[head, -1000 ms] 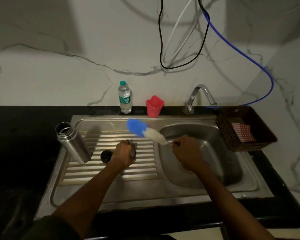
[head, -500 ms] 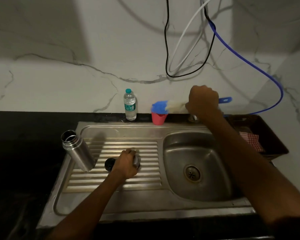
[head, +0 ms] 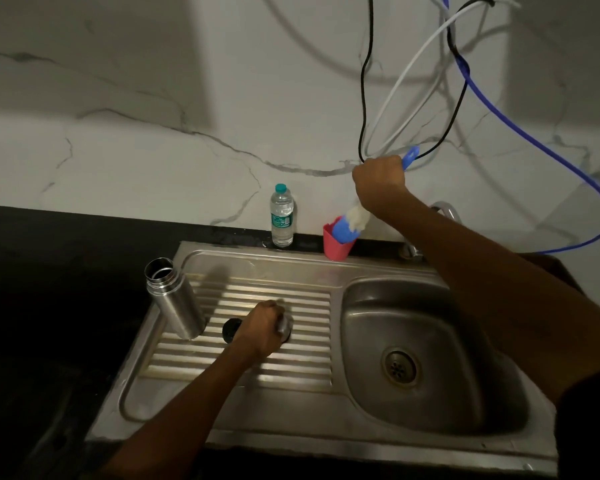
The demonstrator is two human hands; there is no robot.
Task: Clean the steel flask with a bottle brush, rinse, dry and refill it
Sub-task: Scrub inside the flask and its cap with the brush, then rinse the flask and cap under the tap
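I see my right hand [head: 380,180] up by the wall, with its fingers curled tight around the handle of the bottle brush [head: 349,225]. The brush points down, and its blue tip sits inside the red cup [head: 335,245] at the back of the sink [head: 361,271]. My left hand [head: 262,327] is down on the ribbed draining part, with its fingers curled over a small steel cap [head: 285,326]. A round black piece [head: 230,330] lies just beside that hand. The steel flask [head: 174,299] stands with its mouth open at the left edge of the sink, near my left hand but not touching it. A water bottle [head: 282,220] stands by the wall, next to the red cup.
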